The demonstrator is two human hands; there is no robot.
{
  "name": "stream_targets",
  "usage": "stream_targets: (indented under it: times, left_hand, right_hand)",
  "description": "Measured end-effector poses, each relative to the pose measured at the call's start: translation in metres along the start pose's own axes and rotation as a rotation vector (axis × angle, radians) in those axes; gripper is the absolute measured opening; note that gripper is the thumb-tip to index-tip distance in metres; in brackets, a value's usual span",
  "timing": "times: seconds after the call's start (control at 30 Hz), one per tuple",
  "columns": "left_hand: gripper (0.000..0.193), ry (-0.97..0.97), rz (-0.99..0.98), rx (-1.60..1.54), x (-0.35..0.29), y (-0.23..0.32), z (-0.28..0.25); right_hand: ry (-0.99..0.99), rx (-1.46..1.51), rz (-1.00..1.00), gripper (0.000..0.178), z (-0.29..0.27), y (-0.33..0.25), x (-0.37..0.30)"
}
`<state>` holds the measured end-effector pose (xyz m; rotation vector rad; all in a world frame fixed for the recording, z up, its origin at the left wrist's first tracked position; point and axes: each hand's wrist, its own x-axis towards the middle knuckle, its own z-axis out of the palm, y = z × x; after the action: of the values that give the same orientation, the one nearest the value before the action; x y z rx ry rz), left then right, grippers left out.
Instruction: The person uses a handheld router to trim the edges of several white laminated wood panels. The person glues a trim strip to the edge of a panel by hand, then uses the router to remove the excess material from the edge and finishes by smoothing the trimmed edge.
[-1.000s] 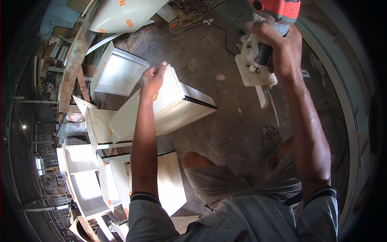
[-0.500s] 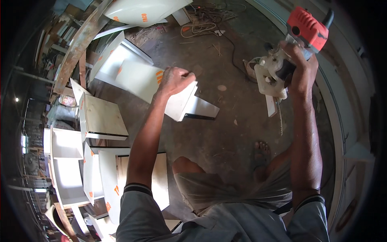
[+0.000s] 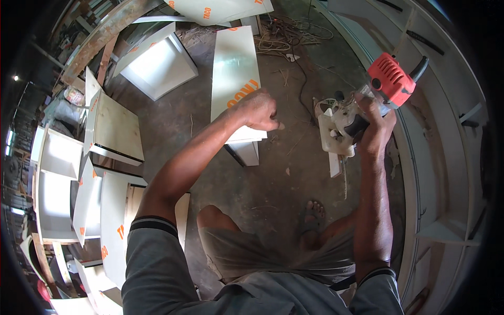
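Note:
My left hand (image 3: pixel 257 111) is curled at the right edge of a long white panel (image 3: pixel 233 63) with orange print. Its fingertips are hidden, and the thumb juts out past the edge. Beneath the panel's near end shows a smaller white piece (image 3: pixel 247 153) with a dark edge. In my right hand (image 3: pixel 375 128), wrapped round its grip, is a power tool held off to the right, clear of the panel. It has a red vented motor housing (image 3: pixel 391 79), a black handle and a dusty off-white base plate (image 3: pixel 332 139). A pale strip and a thin rod hang below the plate.
Left of the panel stands an open white box (image 3: pixel 160 68). Plywood-faced boxes (image 3: pixel 118 126) and white shelf units (image 3: pixel 55 184) crowd the left side. Tangled cords (image 3: pixel 296 37) lie on the floor ahead. A long white cabinet frame (image 3: pixel 446 131) runs along the right.
The white panel has swung round from a slant to point nearly straight away from me. My left hand has moved right with it. The power tool stays in my right hand.

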<state>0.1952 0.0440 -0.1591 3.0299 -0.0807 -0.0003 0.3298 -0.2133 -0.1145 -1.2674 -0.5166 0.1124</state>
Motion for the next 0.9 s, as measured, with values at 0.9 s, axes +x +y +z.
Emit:
stream_targets:
  times: [0.9]
  left_hand:
    - [0.099,0.843,-1.292,-0.205,-0.071,-0.075,0.015]
  right_hand:
    - [-0.299,-0.039,-0.094,0.043,0.126,-0.002,-0.082]
